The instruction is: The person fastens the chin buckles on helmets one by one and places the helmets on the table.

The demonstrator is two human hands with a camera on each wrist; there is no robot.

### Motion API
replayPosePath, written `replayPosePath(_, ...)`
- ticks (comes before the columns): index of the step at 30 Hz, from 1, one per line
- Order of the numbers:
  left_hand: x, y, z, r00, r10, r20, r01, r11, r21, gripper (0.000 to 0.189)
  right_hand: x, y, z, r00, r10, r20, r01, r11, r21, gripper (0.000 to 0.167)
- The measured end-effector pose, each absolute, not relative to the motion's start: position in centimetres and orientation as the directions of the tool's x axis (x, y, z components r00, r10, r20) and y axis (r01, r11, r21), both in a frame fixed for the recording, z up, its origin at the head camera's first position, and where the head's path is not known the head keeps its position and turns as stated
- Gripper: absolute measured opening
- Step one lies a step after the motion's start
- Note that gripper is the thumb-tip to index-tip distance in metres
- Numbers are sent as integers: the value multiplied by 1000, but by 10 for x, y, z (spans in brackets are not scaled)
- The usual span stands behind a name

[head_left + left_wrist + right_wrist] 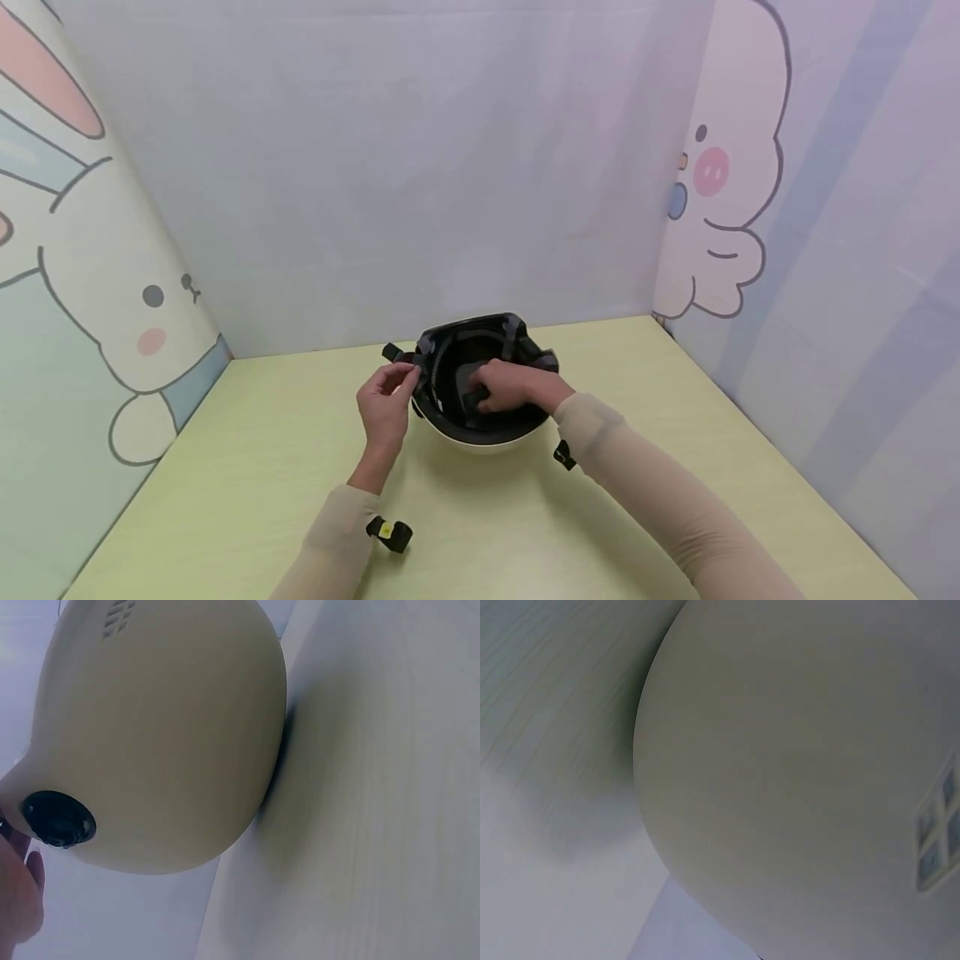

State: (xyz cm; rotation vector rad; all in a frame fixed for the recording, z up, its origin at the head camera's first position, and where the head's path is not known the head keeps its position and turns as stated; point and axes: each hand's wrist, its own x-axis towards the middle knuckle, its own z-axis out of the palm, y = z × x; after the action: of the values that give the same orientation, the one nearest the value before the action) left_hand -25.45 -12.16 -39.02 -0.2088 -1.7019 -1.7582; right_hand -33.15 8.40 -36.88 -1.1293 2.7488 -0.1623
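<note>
A cream helmet (480, 447) lies upside down on the table, its black-lined inside facing up. My left hand (385, 406) is at the helmet's left rim, thumb and forefinger pinching its edge beside a black strap (393, 353) that sticks out there. My right hand (510, 387) reaches down inside the helmet, fingers and thumb bent around a small black piece (473, 399); I cannot tell whether it is strap or padding. In the left wrist view, the smooth shell (172, 750) shows a round black fitting (58, 819) close to my left fingers. Only the shell (780, 765) with a vent shows in the right wrist view.
The pale yellow-green table (240, 467) runs back to a grey cloth wall (420, 167). Side panels printed with a cartoon rabbit (120, 317) and a cartoon pig (738, 167) stand on the left and right. Small black camera mounts sit on both wrists.
</note>
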Motion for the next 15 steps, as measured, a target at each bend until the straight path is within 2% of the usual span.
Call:
replayPosePath(7,-255,-120,-390,-789,-349,505,555,-55,830,41,-331,88,-370,-687,-720,-99,-696,691,-194,20)
replayPosePath(11,-257,-120,-391,-781,-333,529,576,-55,816,54,-329,88,-369,-686,-723,-84,-693,685,-225,21)
replayPosePath(15,-259,-120,-393,-728,-297,618,634,52,772,40,-326,89,-368,-688,-724,-48,-682,668,-296,10)
